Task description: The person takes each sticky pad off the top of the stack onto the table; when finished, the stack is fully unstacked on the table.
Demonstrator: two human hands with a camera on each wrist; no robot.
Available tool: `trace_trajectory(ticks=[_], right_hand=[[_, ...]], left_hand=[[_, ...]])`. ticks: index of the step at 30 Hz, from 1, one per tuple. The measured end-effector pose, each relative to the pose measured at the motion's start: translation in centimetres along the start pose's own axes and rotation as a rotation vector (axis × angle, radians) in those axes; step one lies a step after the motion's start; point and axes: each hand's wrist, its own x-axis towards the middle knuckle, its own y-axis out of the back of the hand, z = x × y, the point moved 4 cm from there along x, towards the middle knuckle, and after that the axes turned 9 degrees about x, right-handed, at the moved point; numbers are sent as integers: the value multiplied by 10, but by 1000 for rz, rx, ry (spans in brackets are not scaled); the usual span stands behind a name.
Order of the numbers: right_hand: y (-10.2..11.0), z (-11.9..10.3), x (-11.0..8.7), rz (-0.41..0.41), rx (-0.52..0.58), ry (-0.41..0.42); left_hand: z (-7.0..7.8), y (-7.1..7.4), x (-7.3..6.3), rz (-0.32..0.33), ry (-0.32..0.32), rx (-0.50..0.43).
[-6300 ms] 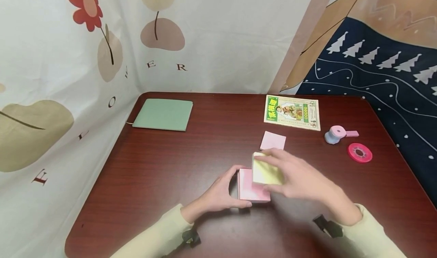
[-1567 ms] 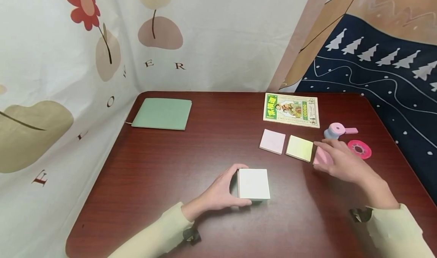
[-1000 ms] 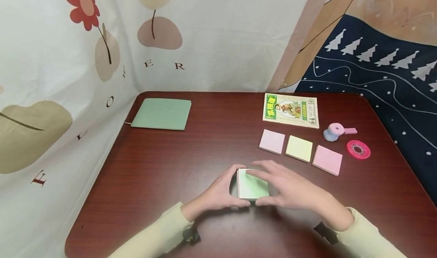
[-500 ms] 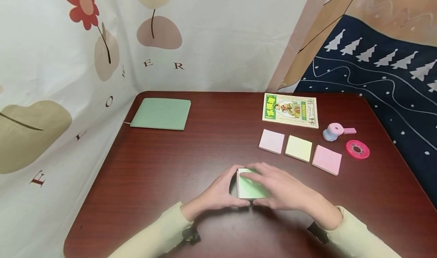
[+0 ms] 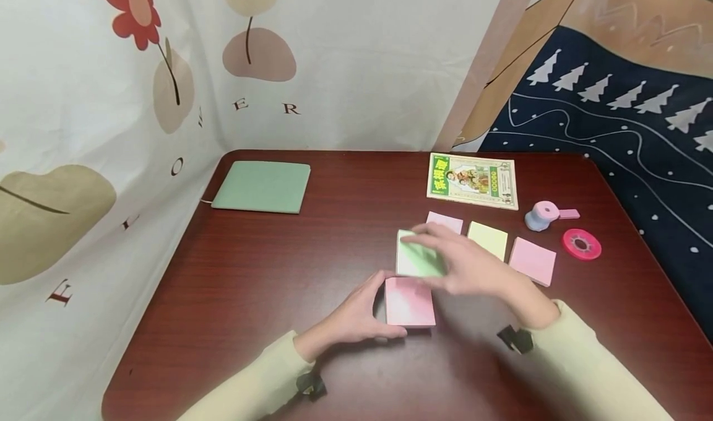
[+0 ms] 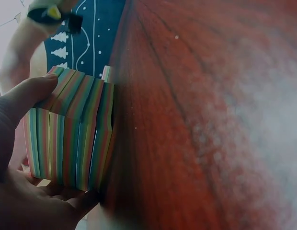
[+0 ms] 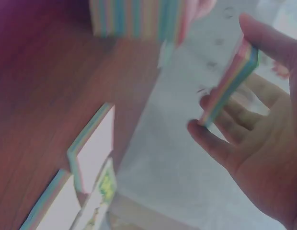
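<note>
My left hand (image 5: 362, 314) grips a stack of sticky note pads (image 5: 409, 304) standing on the table, its top sheet pink. In the left wrist view the stack (image 6: 74, 143) shows multicoloured striped sides, with the thumb on one side and fingers on the other. Just beyond the stack, my right hand (image 5: 476, 263) pinches a green-topped sticky note pad (image 5: 411, 259) in the air. The right wrist view shows this pad (image 7: 231, 82) edge-on between thumb and fingertips. Behind it lie a pale pink pad (image 5: 445, 221), a yellow pad (image 5: 489, 240) and a pink pad (image 5: 533, 261) in a row.
A green notebook (image 5: 262, 187) lies at the table's far left. At the back right are an illustrated booklet (image 5: 472, 181), a pink-and-blue spool-like item (image 5: 539, 217) and a round pink disc (image 5: 581, 244). Printed cloth hangs behind the table (image 5: 267, 247).
The right hand has set a yellow pad and a pink pad down in the row, returned to the stack, and lifted the green-topped pad off it, away from me. The left hand stays put.
</note>
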Motion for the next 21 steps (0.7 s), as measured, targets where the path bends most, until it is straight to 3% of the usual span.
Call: trace_trajectory(ticks=[5,11,21], right_hand=[[1,36,37,39,-19,-58],[-11,72,73,-5,-58,-146],[-28,100,102,-123,-92,-246]], left_hand=[[0,0,0,13,-43,-11],[1,-2,2,11,-62,-11],[2,0,1,18,-58,-10]])
